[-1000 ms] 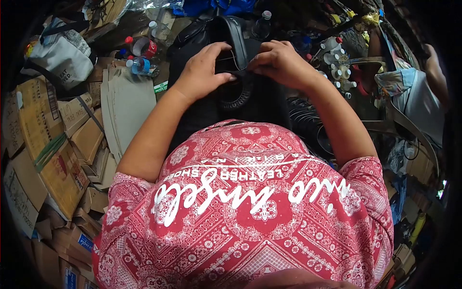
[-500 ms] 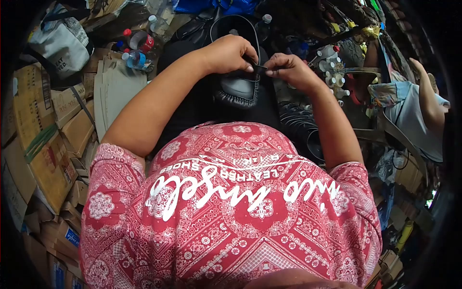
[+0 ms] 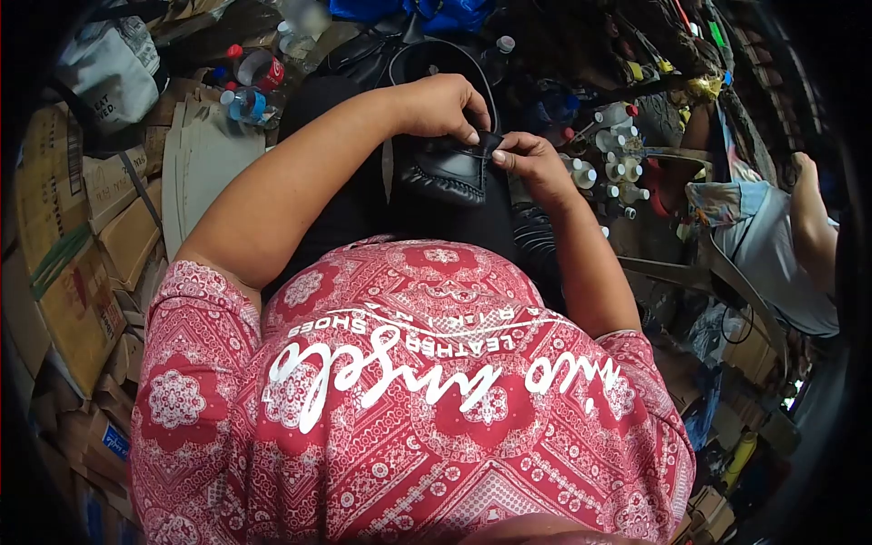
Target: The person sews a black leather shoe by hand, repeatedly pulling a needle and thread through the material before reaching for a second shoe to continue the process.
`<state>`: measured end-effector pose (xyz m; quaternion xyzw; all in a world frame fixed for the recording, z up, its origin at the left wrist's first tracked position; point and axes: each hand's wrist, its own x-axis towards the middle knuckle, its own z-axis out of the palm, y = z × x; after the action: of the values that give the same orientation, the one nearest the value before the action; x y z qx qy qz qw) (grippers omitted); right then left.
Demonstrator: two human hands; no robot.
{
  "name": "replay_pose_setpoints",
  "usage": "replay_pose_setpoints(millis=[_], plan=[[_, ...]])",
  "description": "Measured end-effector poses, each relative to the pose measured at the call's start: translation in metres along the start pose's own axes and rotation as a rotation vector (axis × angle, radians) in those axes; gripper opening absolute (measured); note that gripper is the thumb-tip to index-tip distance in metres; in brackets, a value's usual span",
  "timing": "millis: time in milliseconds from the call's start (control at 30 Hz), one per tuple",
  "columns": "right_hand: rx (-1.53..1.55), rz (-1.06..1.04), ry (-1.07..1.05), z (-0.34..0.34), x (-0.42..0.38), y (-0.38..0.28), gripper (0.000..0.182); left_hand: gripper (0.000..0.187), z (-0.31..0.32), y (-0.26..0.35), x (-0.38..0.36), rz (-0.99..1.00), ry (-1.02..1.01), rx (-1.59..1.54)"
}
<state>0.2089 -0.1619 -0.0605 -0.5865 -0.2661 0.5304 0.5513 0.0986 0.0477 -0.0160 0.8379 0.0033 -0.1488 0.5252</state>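
Observation:
A black leather shoe upper with a gathered, stitched toe rests on my dark-clothed lap. Its curved back edge loops up behind my hands. My left hand is closed, thumb and fingers pinching the upper near its opening. Right beside it, my right hand pinches the black leather at the upper's right side between thumb and fingers. The fingertips of both hands nearly meet there. Below my left wrist shows a narrow, pointed greyish strip; what it is I cannot make out.
Flattened cardboard and stacked pale sheets lie on the left. Plastic bottles stand beyond them. Several white-capped small bottles cluster at the right. Another person's arm shows at the far right.
My right hand has come down and in, closer to my left hand, and now grips the leather beside it. The upper has tilted slightly, and the whole view has shifted a little.

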Motion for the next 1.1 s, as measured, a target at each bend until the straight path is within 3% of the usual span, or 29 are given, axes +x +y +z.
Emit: replay_pose_setpoints(millis=[267, 400, 533, 600, 633, 667, 733, 867, 1033, 1100], plan=[[-0.228, 0.009, 0.102, 0.004, -0.011, -0.022, 0.009, 0.029, -0.004, -0.011, -0.014, 0.052, -0.011, -0.008], [-0.530, -0.148, 0.092, 0.028, -0.001, -0.037, 0.011, 0.031, -0.005, -0.014, -0.021, 0.103, 0.036, 0.103], [-0.887, -0.332, 0.058, 0.047, 0.004, -0.047, 0.013, 0.032, -0.005, -0.015, -0.031, -0.015, 0.093, 0.088], [-0.957, -0.371, 0.080, 0.045, 0.004, -0.051, 0.013, 0.042, -0.001, -0.015, -0.043, 0.048, 0.412, 0.363], [-1.049, -0.421, 0.064, 0.044, 0.002, -0.056, 0.015, 0.059, -0.002, -0.012, -0.055, 0.112, 0.489, 0.414], [-1.141, -0.474, 0.051, 0.044, 0.000, -0.060, 0.018, 0.059, 0.000, -0.007, -0.065, 0.117, 0.489, 0.423], [-0.985, -0.453, 0.115, 0.049, -0.006, -0.066, 0.021, 0.072, 0.005, 0.015, -0.088, 0.071, 0.717, 0.163], [-0.733, -0.507, 0.189, 0.065, -0.010, -0.079, 0.030, 0.078, 0.018, 0.030, -0.102, 0.186, 0.664, 0.090], [-0.721, -0.527, 0.254, 0.079, -0.011, -0.075, 0.031, 0.082, 0.028, 0.033, -0.110, 0.205, 0.687, 0.024], [-0.652, -0.714, 0.155, 0.094, -0.016, -0.080, 0.032, 0.083, 0.036, 0.044, -0.108, 0.270, 0.661, -0.018]])
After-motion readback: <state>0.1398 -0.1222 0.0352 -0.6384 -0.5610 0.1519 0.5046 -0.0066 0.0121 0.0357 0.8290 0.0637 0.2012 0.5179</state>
